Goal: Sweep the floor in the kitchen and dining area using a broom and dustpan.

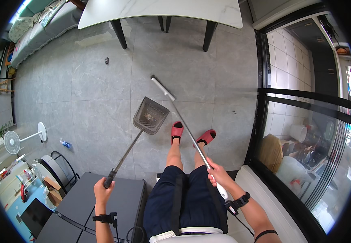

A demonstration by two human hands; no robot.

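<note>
My left hand (101,190) is closed on the dark grip of a long-handled dustpan (151,116), whose grey pan lies on the tiled floor with some debris inside. In my right hand (219,176) is the white end of a broom's metal pole. The broom head (163,88), white with dark bristles, rests on the floor just beyond the dustpan, to its upper right; the two do not touch. The pole passes between my feet, which are in red slippers (177,130).
A white marble-look table (160,9) with black legs stands ahead. A small dark object (107,60) and a plastic bottle (66,144) lie on the floor to the left. Tiny dark bits (234,112) lie at right, near a black-framed glass door (303,106). A grey cabinet (123,200) is beside my left arm.
</note>
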